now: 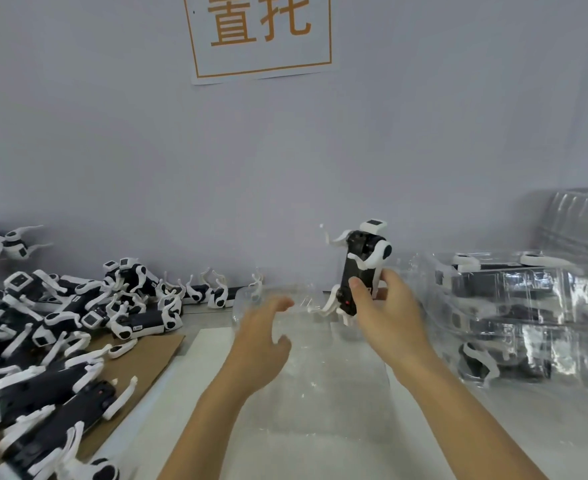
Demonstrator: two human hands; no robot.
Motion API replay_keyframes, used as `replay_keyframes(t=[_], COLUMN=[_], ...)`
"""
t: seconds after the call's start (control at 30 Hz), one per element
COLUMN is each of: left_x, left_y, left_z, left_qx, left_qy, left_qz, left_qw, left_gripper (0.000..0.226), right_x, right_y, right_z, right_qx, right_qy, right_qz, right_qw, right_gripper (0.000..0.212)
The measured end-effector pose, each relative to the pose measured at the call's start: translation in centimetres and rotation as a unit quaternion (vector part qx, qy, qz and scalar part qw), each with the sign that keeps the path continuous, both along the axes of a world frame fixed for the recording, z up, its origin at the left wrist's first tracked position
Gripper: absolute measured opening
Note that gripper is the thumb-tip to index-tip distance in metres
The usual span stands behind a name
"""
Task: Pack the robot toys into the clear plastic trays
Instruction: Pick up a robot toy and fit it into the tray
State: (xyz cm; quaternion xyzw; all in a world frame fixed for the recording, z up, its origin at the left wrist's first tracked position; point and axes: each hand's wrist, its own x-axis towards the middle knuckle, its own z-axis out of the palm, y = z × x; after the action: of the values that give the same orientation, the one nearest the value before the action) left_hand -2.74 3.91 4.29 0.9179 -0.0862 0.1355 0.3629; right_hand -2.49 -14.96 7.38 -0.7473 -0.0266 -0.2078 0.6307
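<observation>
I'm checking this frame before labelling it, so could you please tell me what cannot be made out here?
- Clear tray, head view: transparent on white, so its compartments do not show.
- Packed trays on the right: glare hides how many toys they hold; the stack runs off the edge.
- Left hand: blurred, contact with the tray unclear.
- Held robot toy: the right hand covers its lower part.
- Loose toys: cut off left.
</observation>
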Motion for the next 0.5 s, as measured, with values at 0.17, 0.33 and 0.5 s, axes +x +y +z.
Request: replay_keyframes(t=[0.17,0.33,0.5], left_x=[0.0,0.0,-0.8], left_y=[1.3,1.7,1.4], left_z=[-0.1,0.7,1.5], left_qx=[0.015,0.146,0.23], left_qy=[0.175,0.206,0.203], left_qz=[-0.037,0.05,0.144], left_qw=[0.984,0.966,0.941], left_gripper=[0.061,0.032,0.025], right_x=[-0.1,-0.2,0.1], right_y=[-0.5,-1.0,-1.5], right_z=[0.3,0.7,0.7], right_qx=[-0.004,0.002,-0.001], right_qy=[0.008,0.022,0.025], right_qz=[0.037,0.066,0.065], right_qw=[0.999,0.998,0.998], right_gripper=[0.007,0.009,0.011])
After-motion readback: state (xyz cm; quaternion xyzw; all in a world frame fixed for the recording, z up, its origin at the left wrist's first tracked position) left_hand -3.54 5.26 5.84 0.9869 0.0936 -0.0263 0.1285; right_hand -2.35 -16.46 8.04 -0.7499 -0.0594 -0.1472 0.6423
